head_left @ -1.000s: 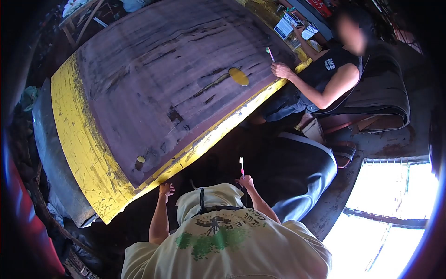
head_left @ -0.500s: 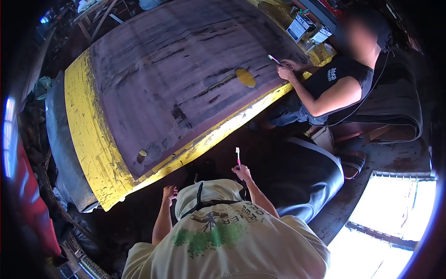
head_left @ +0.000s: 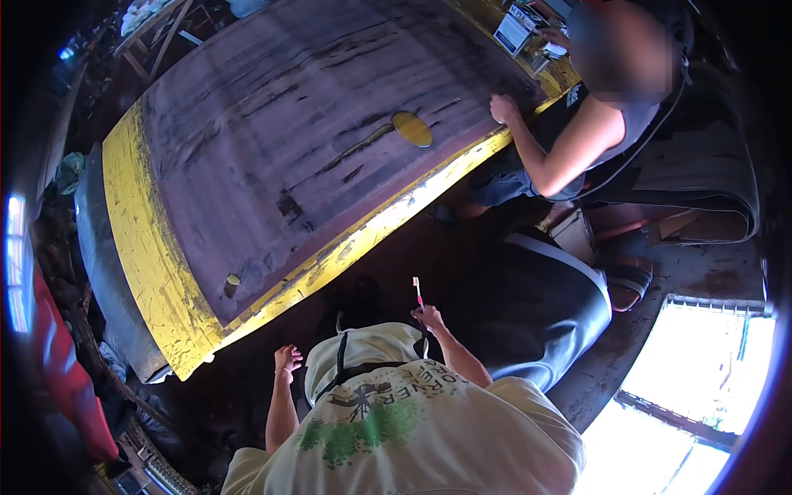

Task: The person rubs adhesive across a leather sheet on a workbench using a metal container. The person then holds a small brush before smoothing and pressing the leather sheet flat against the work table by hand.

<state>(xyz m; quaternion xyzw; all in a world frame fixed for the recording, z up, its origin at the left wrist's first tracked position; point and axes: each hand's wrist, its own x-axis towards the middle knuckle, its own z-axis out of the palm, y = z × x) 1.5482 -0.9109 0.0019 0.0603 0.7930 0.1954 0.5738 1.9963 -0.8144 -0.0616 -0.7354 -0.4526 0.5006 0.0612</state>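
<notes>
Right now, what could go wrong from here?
The toothbrush might slip and fall: the right hand grips only its lower part, clear of the table.

The co-worker's far hand is close to the upright box, so a careless move might knock it over.

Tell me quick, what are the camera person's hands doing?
Left hand: open, fingers loosely bent, nothing visible in it.
Right hand: closed, holding a toothbrush.
</notes>
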